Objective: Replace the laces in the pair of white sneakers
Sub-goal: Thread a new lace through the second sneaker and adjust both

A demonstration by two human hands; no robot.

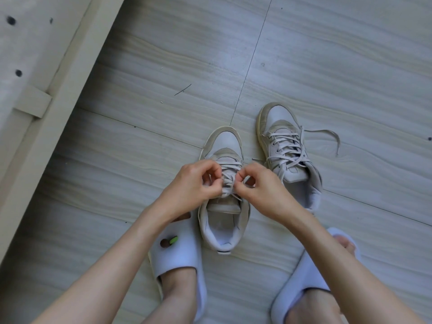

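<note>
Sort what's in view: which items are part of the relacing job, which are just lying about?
In the job:
near white sneaker, its lace pinched by left hand and right hand
far white sneaker, laced, ends loose

Lying about:
pale slippers, worn
dark sliver on grey floor

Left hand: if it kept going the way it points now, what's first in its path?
Probably the right hand: the left hand points rightward across the near sneaker, both pinching its lace, only a narrow gap between. Depth unclear.
</note>
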